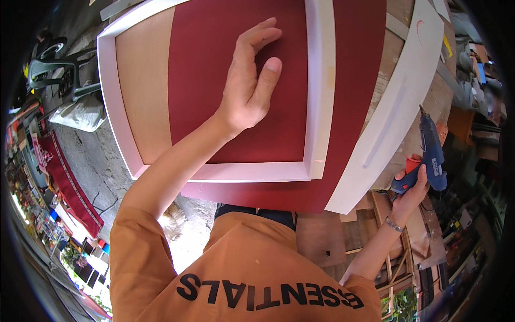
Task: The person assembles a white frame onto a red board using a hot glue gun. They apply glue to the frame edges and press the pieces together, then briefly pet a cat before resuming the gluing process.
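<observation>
Its near corners closed, a white box frame lies beneath and around the fingers of a worker's left hand, which are curved and empty, thumb apart, above a dark red sheet. Left of those fingers, pale wood-toned board shows inside the frame. The right hand's fingers are wrapped around the handle of a blue hot-glue gun, its nozzle pointing away from them. The work looks partway along: two sides and the near rail meet, though the far edge is cropped out. A long white strip, left of the right fingers, appears loose and unjoined, leaving it as apparent remaining work. Whether the streak along it is glue cannot be told.
</observation>
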Motion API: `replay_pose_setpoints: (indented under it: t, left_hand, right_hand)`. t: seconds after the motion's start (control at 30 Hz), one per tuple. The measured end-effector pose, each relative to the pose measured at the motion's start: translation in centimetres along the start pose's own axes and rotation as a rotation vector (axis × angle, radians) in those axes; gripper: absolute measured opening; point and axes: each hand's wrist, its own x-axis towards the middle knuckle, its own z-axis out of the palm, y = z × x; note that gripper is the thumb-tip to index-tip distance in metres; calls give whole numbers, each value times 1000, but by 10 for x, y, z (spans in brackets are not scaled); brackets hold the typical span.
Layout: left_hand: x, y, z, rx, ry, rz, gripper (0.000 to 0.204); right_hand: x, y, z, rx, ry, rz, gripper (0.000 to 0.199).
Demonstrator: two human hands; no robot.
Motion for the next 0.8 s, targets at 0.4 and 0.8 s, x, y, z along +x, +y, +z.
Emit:
replay_pose_setpoints:
  t: [0.4,0.8]
  left_hand:
    - [3,2,6,-11,-11,-20,44]
    - [3,0,11,66,-18,-25,44]
  right_hand:
    - [-6,-11,0,-105,45,-30,40]
    - [-7,-24,-2,-44,23,60,32]
